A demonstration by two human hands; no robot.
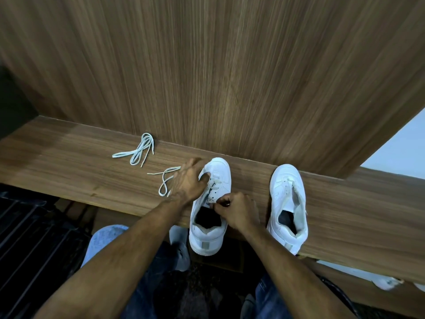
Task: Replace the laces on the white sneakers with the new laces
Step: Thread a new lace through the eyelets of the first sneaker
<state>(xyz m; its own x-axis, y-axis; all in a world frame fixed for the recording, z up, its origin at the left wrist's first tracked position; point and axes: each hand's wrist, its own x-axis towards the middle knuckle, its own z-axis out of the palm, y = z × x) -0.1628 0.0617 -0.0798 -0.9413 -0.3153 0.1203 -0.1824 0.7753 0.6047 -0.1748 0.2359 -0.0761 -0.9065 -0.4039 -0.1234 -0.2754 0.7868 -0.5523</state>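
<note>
Centre frame, my left hand steadies the sneaker while my right hand pinches its lace to work the eyelets.

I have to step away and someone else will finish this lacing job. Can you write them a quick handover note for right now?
Left hand: holds the toe end of the left sneaker, steadying it on the wooden shelf.
Right hand: its grip pinches a lace end at the sneaker's upper eyelets.
Right sneaker: stands apart on the shelf; its eyelets look unlaced.
Two loose laces: one bundle by the back panel, one beside the left hand. Old or new, I cannot tell.
Done: the left sneaker is partly laced.
Left: finish it, then lace the right sneaker.
</note>
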